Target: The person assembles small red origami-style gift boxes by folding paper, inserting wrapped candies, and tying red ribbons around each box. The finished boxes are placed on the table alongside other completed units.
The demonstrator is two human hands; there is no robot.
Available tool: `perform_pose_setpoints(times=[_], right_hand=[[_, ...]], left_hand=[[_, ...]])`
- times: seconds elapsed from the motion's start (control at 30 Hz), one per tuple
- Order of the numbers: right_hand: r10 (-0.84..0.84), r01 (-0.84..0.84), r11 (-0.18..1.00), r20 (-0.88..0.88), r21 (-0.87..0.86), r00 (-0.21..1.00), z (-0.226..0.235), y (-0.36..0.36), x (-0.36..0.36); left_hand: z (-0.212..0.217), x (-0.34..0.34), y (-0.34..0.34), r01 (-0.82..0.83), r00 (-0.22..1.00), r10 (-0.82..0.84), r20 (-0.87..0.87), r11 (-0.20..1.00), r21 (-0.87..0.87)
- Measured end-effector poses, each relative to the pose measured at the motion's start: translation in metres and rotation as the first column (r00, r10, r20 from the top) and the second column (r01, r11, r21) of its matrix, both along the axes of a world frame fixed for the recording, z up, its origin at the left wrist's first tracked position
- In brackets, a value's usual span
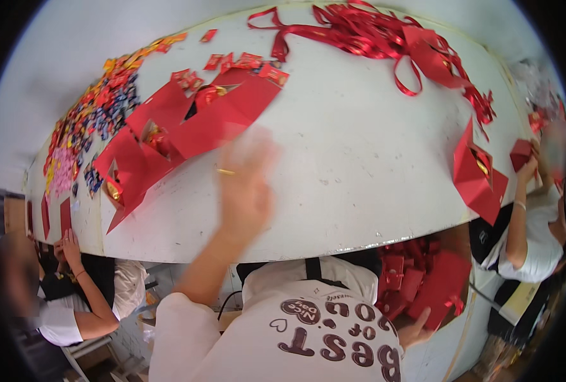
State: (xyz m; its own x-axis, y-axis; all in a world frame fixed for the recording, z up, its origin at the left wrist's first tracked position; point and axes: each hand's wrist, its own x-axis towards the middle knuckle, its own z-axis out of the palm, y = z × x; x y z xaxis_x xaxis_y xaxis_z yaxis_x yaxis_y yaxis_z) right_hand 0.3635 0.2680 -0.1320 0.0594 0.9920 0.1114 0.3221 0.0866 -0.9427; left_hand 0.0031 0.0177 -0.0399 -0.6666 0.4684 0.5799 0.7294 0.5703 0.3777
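My left hand (245, 184), blurred by motion and wearing a ring, is raised over the white table (359, 159) with its fingers spread and nothing in it. It is just right of a row of open red gift boxes (168, 134) lying flat. My right hand (417, 330) is low at my right side, below the table edge. It grips the lower edge of a folded red box (445, 283). Beside that box is a stack of more red boxes (399, 280).
A pile of wrapped candies (95, 111) covers the table's far left, and red ribbons (372, 28) are heaped at the back. An open red box (480, 175) stands at the right edge. One person (73, 299) sits at the left; another (531, 223) at the right holds a red box.
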Motion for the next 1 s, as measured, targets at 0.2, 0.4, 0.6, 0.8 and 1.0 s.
perform_pose_setpoints(times=[0.2,0.4,0.6,0.8,1.0], right_hand=[[-0.375,0.436,0.900,0.567,0.032,0.733,-0.062,0.063,0.010],[0.713,-0.688,0.700,-0.146,0.191,0.685,0.015,0.036,-0.204],[0.749,-0.824,-0.157,-0.610,-0.544,0.260,0.078,-0.089,-0.364],[0.587,-0.852,0.099,-0.661,-0.514,0.467,0.061,-0.073,-0.319],[0.638,-0.693,0.641,-0.272,-0.331,0.720,0.039,0.052,-0.232]], left_hand=[[0.019,-0.049,-0.113,-0.522,0.851,0.472,-0.231,0.713,-0.468],[-0.001,-0.057,-0.116,-0.320,0.946,0.286,-0.151,0.899,-0.299],[-0.018,-0.032,-0.092,-0.003,0.970,-0.017,-0.243,0.997,-0.081],[-0.024,0.016,-0.051,0.152,0.977,-0.163,-0.139,0.984,-0.088],[-0.027,-0.012,-0.106,-0.429,0.902,0.389,-0.184,0.771,-0.471]])
